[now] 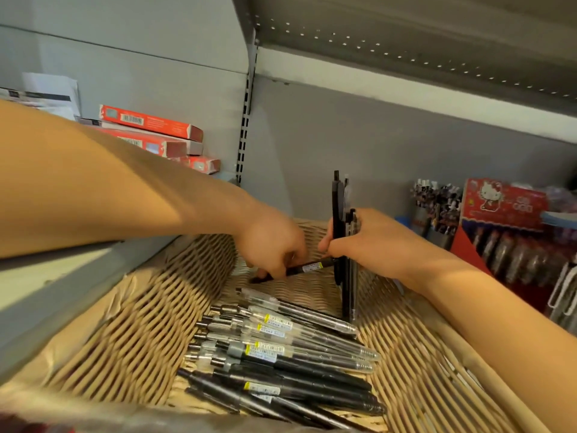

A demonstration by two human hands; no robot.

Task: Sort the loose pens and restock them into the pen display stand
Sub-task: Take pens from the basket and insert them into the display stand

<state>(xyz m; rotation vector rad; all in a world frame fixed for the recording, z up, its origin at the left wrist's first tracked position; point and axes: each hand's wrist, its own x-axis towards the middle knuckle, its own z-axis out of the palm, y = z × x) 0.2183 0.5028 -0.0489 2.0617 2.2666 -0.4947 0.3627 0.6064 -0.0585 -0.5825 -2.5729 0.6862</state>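
Gripping slim black pens over ribbed wicker basket

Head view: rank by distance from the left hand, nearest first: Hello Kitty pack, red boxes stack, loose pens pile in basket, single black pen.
From the left hand:
1. Single black pen, gripped in it.
2. Loose pens pile, below in the basket.
3. Red boxes stack, upper left shelf.
4. Hello Kitty pack, far right.

Basket: woven, rough, tan wicker look. Pens: plastic, some clear and glossy, some matt black, with paper labels. Shelf: grey painted metal, perforated, matt. Boxes: red printed card.
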